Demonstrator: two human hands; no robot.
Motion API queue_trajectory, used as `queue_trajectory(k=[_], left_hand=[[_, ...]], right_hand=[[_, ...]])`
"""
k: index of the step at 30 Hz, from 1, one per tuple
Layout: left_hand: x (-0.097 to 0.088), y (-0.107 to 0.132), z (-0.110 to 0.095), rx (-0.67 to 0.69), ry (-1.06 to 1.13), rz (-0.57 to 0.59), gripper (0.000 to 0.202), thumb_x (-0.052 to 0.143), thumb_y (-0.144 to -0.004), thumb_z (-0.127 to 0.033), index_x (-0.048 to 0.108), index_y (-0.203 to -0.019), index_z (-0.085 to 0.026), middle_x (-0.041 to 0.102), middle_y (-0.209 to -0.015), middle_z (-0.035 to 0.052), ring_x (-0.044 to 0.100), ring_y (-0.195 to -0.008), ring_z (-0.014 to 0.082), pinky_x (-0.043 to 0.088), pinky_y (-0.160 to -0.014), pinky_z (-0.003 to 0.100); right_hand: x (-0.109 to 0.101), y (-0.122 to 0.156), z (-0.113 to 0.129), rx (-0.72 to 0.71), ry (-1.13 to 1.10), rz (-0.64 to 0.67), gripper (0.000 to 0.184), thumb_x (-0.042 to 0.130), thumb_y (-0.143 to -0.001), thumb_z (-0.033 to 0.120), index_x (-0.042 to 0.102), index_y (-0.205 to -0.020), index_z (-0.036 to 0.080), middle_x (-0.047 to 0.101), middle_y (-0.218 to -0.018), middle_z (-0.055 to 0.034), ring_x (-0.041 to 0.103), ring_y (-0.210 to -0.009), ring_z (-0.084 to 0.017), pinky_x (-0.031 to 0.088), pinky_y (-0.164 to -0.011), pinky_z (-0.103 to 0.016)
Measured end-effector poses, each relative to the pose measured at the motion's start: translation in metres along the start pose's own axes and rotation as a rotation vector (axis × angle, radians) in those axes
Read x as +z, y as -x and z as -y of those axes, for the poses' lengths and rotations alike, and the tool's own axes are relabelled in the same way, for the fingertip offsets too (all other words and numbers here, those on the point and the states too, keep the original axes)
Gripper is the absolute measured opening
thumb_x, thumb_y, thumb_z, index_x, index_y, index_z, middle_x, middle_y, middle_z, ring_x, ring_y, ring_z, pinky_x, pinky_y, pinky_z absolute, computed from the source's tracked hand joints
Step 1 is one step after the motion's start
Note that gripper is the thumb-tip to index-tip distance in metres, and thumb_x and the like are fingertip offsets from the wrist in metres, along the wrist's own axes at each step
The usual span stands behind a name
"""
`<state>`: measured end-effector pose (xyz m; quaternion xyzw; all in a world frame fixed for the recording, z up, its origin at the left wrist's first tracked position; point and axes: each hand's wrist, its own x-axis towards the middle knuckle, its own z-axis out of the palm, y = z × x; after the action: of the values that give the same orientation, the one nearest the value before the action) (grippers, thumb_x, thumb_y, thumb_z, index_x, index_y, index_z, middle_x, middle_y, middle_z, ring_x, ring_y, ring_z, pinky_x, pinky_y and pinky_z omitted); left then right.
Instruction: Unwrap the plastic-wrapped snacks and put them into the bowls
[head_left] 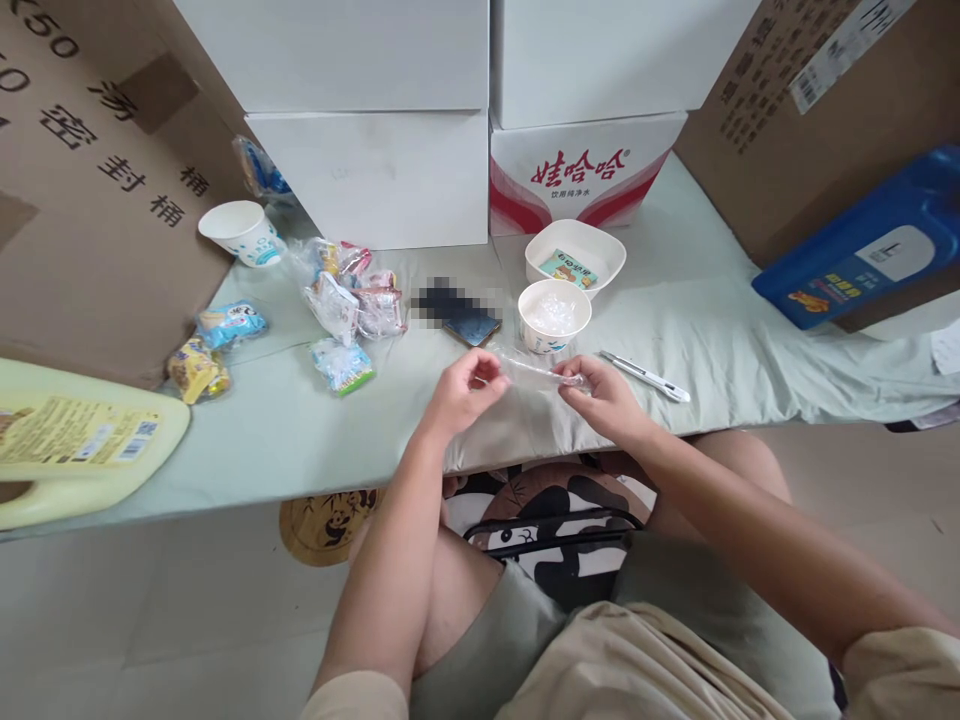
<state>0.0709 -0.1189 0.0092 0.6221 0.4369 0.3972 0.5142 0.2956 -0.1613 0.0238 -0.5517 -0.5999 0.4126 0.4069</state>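
Between my two hands stretches a clear plastic bag (531,372), just above the table's front edge. My left hand (469,388) pinches its left end with thumb and forefinger. The fingers of my right hand (596,395) are closed on its right end. Right behind the bag stands a paper cup (553,318) with crumpled clear plastic in its mouth. A white bowl (611,255) behind that cup holds a green-blue printed packet (568,268). To the right of my right hand lies a white pen (646,377). A dark phone (472,328) lies behind my left hand.
Left on the green cloth are a bundle of wrapped snacks (337,300), a blue-green packet (343,366), other small packets (231,323) and a tilted paper cup (244,235). Yellow (90,440) and blue (862,240) jugs flank the table. White boxes (367,180) stand behind.
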Motion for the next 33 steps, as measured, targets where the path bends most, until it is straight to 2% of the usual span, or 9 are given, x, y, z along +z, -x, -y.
queue_trajectory(k=[3, 7, 11, 15, 18, 20, 22, 28, 33], left_hand=[[0.012, 0.005, -0.002, -0.019, 0.03, 0.226, 0.051, 0.079, -0.072, -0.038, 0.06, -0.115, -0.02, 0.068, -0.115, 0.009, 0.065, -0.104, 0.0212, 0.052, -0.086, 0.031], [0.023, 0.008, -0.002, -0.021, -0.041, 0.338, 0.041, 0.072, -0.081, -0.046, 0.064, -0.11, -0.017, 0.07, -0.103, 0.0064, 0.066, -0.092, 0.0199, 0.052, -0.082, 0.031], [0.021, 0.006, -0.002, -0.006, -0.092, 0.292, 0.036, 0.064, -0.086, -0.048, 0.068, -0.103, -0.017, 0.072, -0.095, 0.005, 0.064, -0.087, 0.019, 0.051, -0.08, 0.03], [0.015, 0.006, -0.003, 0.006, -0.073, 0.246, 0.034, 0.063, -0.085, -0.047, 0.069, -0.098, -0.016, 0.071, -0.093, 0.0051, 0.063, -0.084, 0.0184, 0.05, -0.078, 0.03], [0.012, 0.008, -0.006, -0.044, 0.009, 0.3, 0.033, 0.063, -0.084, -0.048, 0.068, -0.091, -0.015, 0.066, -0.079, 0.0021, 0.059, -0.072, 0.0152, 0.046, -0.067, 0.027], [0.011, 0.01, -0.007, -0.077, 0.073, 0.312, 0.033, 0.065, -0.083, -0.047, 0.067, -0.094, -0.015, 0.064, -0.078, 0.0011, 0.057, -0.068, 0.0139, 0.044, -0.063, 0.026], [0.011, 0.009, -0.007, -0.082, 0.119, 0.243, 0.035, 0.067, -0.081, -0.045, 0.066, -0.1, -0.016, 0.065, -0.083, 0.0019, 0.059, -0.072, 0.0144, 0.046, -0.067, 0.027], [0.009, 0.005, -0.005, -0.11, 0.232, 0.157, 0.034, 0.07, -0.079, -0.041, 0.063, -0.101, -0.016, 0.071, -0.097, 0.0084, 0.067, -0.092, 0.0196, 0.051, -0.086, 0.035], [0.009, 0.005, -0.006, -0.14, 0.223, 0.187, 0.032, 0.07, -0.079, -0.04, 0.063, -0.098, -0.016, 0.071, -0.094, 0.0072, 0.068, -0.09, 0.0188, 0.051, -0.087, 0.035]], right_hand=[[0.005, 0.005, 0.008, -0.063, -0.056, 0.191, 0.012, 0.055, -0.084, 0.033, 0.05, -0.084, 0.022, 0.065, -0.093, -0.0039, 0.059, -0.088, -0.02, 0.047, -0.083, -0.035], [0.011, 0.008, 0.013, -0.094, -0.083, 0.325, 0.013, 0.051, -0.089, 0.034, 0.052, -0.09, 0.022, 0.06, -0.087, -0.0026, 0.056, -0.08, -0.017, 0.047, -0.075, -0.033], [0.014, 0.005, 0.009, -0.024, 0.056, 0.146, 0.017, 0.055, -0.086, 0.035, 0.055, -0.095, 0.022, 0.059, -0.079, -0.0013, 0.052, -0.067, -0.016, 0.044, -0.064, -0.031], [0.014, 0.002, 0.004, -0.026, 0.145, -0.114, 0.03, 0.065, -0.076, 0.036, 0.055, -0.101, 0.022, 0.063, -0.1, -0.0066, 0.058, -0.086, -0.02, 0.047, -0.072, -0.034], [0.012, 0.002, 0.003, -0.017, 0.029, 0.014, 0.041, 0.071, -0.075, 0.04, 0.055, -0.108, 0.023, 0.064, -0.11, -0.008, 0.06, -0.096, -0.022, 0.049, -0.082, -0.037], [0.009, 0.002, 0.003, 0.034, -0.054, 0.16, 0.034, 0.069, -0.078, 0.045, 0.057, -0.101, 0.023, 0.064, -0.095, -0.0052, 0.06, -0.085, -0.02, 0.048, -0.078, -0.036], [0.005, 0.0, 0.005, 0.073, -0.079, 0.2, 0.03, 0.067, -0.079, 0.048, 0.057, -0.09, 0.022, 0.06, -0.08, -0.0018, 0.055, -0.071, -0.017, 0.045, -0.068, -0.033], [-0.018, -0.029, 0.027, 0.072, 0.11, -0.152, 0.025, 0.064, -0.075, 0.043, 0.051, -0.08, 0.022, 0.047, -0.066, 0.0021, 0.043, -0.06, -0.013, 0.034, -0.058, -0.029], [-0.034, -0.065, 0.042, 0.028, 0.393, -0.252, 0.015, 0.061, -0.075, 0.034, 0.052, -0.076, 0.022, 0.05, -0.067, -0.0005, 0.045, -0.065, -0.016, 0.039, -0.063, -0.032]])
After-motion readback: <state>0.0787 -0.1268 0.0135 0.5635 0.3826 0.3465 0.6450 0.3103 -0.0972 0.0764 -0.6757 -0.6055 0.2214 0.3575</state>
